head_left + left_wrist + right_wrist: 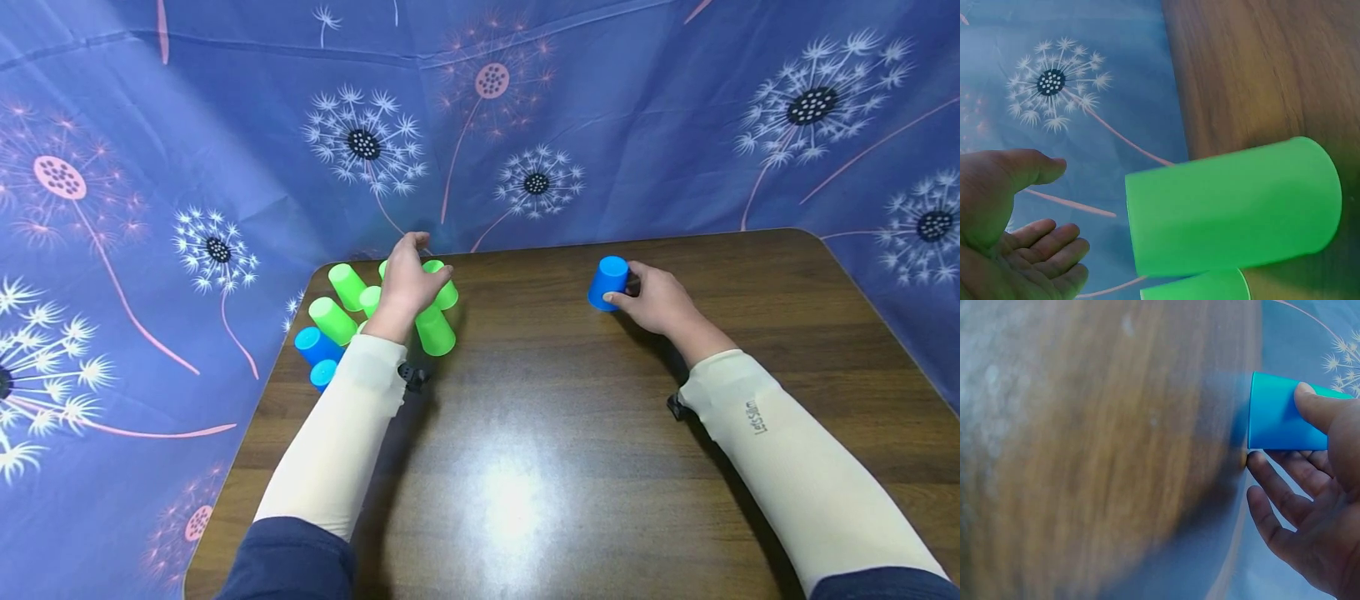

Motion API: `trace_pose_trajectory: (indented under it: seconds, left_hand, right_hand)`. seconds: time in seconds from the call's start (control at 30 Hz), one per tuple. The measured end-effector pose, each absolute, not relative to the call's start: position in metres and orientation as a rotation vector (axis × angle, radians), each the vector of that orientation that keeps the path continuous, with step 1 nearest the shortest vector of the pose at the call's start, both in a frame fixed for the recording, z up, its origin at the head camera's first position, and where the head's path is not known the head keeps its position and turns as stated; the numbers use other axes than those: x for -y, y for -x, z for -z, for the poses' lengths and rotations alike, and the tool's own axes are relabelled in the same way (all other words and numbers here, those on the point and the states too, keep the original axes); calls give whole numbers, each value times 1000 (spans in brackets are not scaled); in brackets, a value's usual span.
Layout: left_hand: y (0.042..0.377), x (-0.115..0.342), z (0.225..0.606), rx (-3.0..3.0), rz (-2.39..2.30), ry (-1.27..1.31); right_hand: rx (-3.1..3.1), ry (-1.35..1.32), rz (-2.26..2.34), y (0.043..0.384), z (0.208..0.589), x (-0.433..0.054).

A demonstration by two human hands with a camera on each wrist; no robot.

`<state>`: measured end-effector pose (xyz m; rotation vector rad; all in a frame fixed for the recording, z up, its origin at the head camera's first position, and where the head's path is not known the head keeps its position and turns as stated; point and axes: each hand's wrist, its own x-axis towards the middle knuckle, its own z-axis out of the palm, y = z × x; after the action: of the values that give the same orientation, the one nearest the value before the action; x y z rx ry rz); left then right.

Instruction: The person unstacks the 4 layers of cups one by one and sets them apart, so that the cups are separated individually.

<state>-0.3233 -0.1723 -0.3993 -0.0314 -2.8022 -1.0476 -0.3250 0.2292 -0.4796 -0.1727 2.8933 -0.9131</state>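
An upside-down blue cup stands toward the far side of the wooden table, and my right hand pinches it between thumb and fingers. In the right wrist view the thumb lies on the side of this cup, with the fingers opposite. My left hand is over a cluster of upside-down green cups at the far left. Its thumb and fingers stand apart with nothing between them. The nearest green cup is just below and right of that hand; the left wrist view shows a large green cup beyond the fingertips.
Two more blue cups, one behind the other, stand by the left table edge, partly behind the left sleeve. More green cups crowd beside them. A blue floral cloth hangs behind the brown table.
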Motion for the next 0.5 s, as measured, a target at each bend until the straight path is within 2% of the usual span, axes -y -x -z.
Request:
trace_pose_trajectory:
  seconds: [0.17, 0.5]
  left_hand:
    - [321, 180, 403, 2824, 1054, 7]
    - [341, 189, 420, 2945, 953, -60]
  right_hand:
    - [-2891, 168, 900, 325, 479, -230]
    - [-2896, 162, 878, 326, 478, -228]
